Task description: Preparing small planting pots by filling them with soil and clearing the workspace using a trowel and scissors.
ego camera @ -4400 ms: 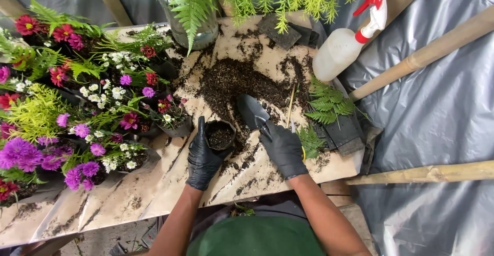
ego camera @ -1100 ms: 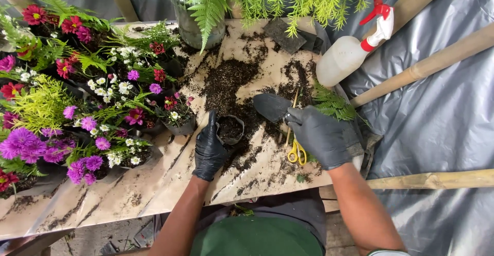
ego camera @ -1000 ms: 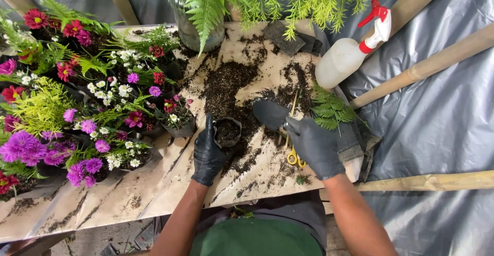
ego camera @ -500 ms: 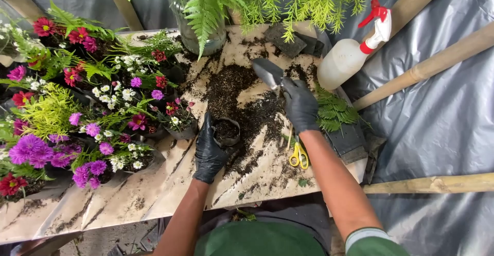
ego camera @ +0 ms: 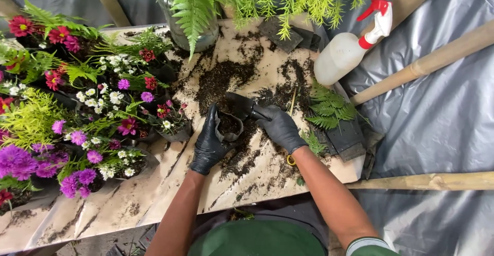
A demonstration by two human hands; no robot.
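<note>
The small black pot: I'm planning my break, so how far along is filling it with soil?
Done: the small black pot already holds some soil, though it does not look full. In hand: the left hand grips the pot while the right hand tips a dark scoop at its rim. Left: a loose soil pile lies on the table, and a fern cutting lies unplanted beside it.

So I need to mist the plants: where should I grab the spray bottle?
Take the spray bottle by its narrow neck just under the red trigger, coming from the right. It lies tilted with the head pointing up and right, clear of the ferns.
</note>
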